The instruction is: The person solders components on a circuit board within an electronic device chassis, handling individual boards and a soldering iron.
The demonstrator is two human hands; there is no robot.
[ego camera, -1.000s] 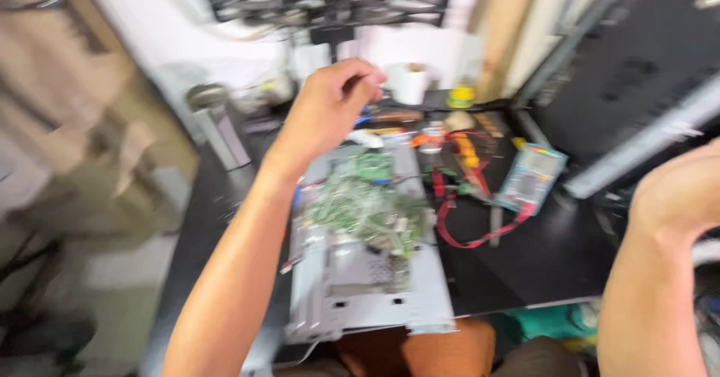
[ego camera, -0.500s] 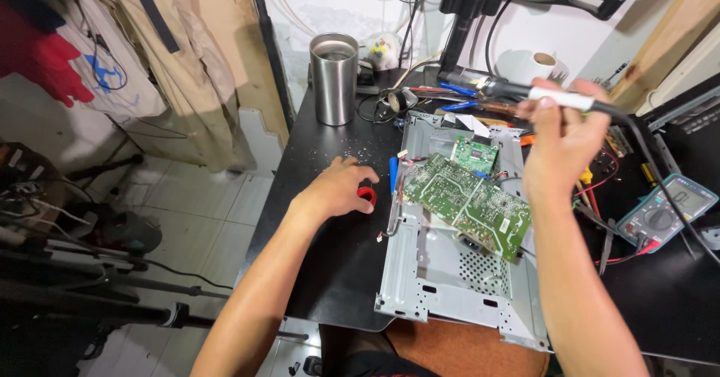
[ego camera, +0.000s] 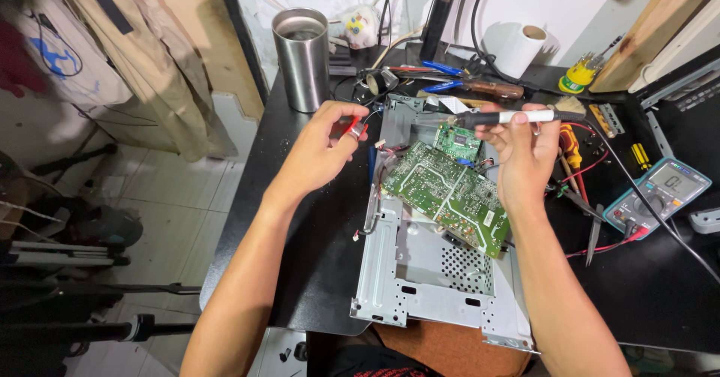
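Observation:
My left hand [ego camera: 322,152] pinches a small red-handled item [ego camera: 352,127] with a thin wire, held just left of the metal chassis [ego camera: 420,287]. My right hand [ego camera: 525,156] grips a soldering iron [ego camera: 517,117] with a black and white handle, its tip pointing left above the small green circuit board [ego camera: 457,141]. A larger green circuit board [ego camera: 446,193] lies tilted on the chassis, between my two forearms. The iron's black cord [ego camera: 637,189] runs off to the right across the black table [ego camera: 315,257].
A steel tumbler [ego camera: 301,58] stands at the table's back left. A paper roll [ego camera: 517,47], pliers and screwdrivers [ego camera: 457,77] lie along the back. A multimeter [ego camera: 658,193] with red leads sits at right. Tripod legs [ego camera: 90,324] and hanging clothes [ego camera: 112,39] are left of the table.
My left hand rose from the table with the red-handled item pinched in it. My right hand lowered the soldering iron towards the small board. The view moved closer.

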